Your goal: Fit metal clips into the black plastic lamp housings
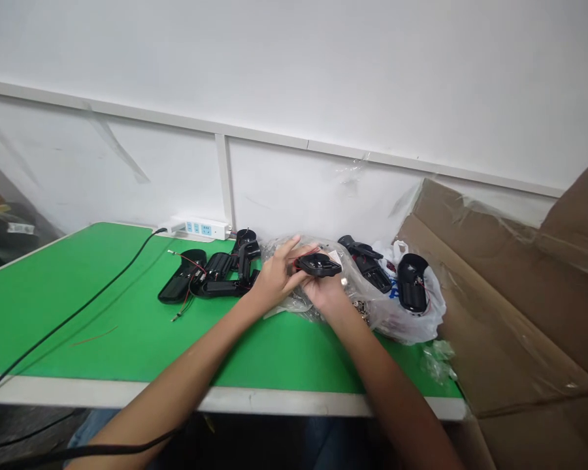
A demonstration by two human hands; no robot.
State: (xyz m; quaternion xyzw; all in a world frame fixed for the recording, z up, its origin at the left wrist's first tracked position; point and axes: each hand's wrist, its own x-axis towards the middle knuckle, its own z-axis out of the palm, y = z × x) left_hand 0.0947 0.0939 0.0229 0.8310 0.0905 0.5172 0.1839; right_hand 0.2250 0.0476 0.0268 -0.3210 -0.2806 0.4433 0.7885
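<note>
The left hand (pixel 273 279) and right hand (pixel 329 292) both grip a small black plastic housing (pixel 318 264) just in front of the clear bag (pixel 372 303) on the green worktop (pixel 102 313); more black housings (pixel 210 277) lie left of the bag.

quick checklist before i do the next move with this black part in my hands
1. Black part supported from below by right hand: ok.
2. Left hand grip on its end: cannot tell.
3. Part lifted free of the clear bag beneath: cannot tell.
4. Black housings lying apart from the hands: ok.
5. Black cable on the table, away from both hands: ok.
</note>
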